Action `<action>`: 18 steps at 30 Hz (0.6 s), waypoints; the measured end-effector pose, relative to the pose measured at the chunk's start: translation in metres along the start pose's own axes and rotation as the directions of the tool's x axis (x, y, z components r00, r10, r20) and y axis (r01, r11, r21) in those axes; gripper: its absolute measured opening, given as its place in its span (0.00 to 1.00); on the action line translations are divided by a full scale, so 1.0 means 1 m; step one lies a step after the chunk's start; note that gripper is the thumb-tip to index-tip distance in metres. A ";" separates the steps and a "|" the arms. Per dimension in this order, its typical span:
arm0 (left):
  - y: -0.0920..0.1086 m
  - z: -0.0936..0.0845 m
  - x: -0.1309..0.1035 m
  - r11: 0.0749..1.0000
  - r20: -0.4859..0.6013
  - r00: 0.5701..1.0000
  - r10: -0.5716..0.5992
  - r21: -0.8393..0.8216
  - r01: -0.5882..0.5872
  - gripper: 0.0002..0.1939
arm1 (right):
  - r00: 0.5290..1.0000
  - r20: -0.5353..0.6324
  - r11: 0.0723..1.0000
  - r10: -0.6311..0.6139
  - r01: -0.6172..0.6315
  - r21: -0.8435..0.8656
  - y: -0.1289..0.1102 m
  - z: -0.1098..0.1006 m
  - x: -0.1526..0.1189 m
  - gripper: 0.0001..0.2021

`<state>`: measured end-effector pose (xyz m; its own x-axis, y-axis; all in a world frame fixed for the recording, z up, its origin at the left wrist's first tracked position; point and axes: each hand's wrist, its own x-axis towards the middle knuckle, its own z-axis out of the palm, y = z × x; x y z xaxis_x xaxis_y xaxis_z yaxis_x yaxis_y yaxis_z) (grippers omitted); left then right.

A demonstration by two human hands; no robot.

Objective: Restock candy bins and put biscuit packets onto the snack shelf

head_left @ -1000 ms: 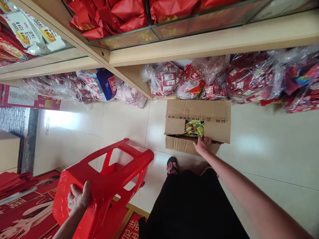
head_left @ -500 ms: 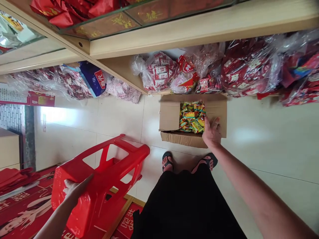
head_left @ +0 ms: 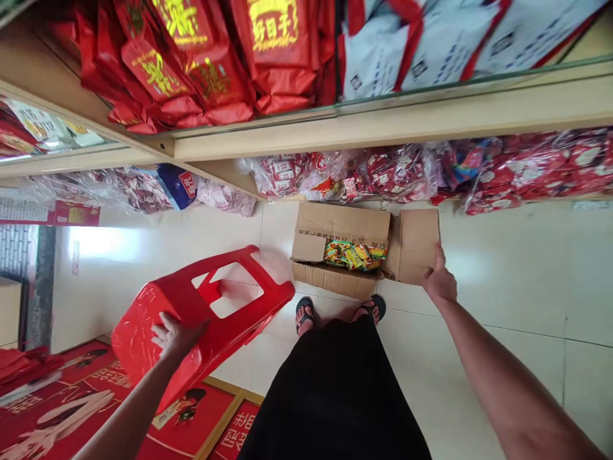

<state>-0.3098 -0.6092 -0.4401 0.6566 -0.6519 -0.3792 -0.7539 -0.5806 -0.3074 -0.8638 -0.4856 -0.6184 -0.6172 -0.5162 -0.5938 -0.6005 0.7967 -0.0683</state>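
Note:
My left hand [head_left: 176, 337] holds a red plastic stool [head_left: 143, 319] by the edge of its seat, fingers spread over the seat and thumb along the side. The stool is tipped over, its legs pointing to the right. On the floor near my feet stands a cardboard box [head_left: 311, 248] with its top open. Small yellow and green wrapped candies [head_left: 353, 254] lie inside, partly covered by the far flap. At the outer edge of the box's right flap [head_left: 416, 246], my right hand [head_left: 440, 278] grips the cardboard; the flap is folded outward.
Clear plastic bags of red packets [head_left: 397, 172] line the bottom shelf behind the box. Above, a shelf [head_left: 287, 137] carries red bags [head_left: 211, 64] and white bags [head_left: 431, 51]. Red printed cartons [head_left: 191, 421] lie at lower left. A dark blue package [head_left: 177, 185] sits left of the shelf divider.
My right hand has moved right with the right flap, opening it outward. The far flap now stands over part of the candies. The stool has shifted and turned slightly; my view has tilted up.

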 end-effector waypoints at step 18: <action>0.146 0.010 -0.112 0.937 -0.072 0.937 0.341 0.107 -0.333 0.54 | 0.926 0.058 0.909 0.374 -0.378 0.176 0.180 -0.048 -0.040 0.21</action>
<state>-0.4938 -0.6160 -0.4509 0.3596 -0.8441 -0.3977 -0.9271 -0.2749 -0.2548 -0.9714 -0.3362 -0.5683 -0.7664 -0.1619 -0.6217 -0.2232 0.9745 0.0213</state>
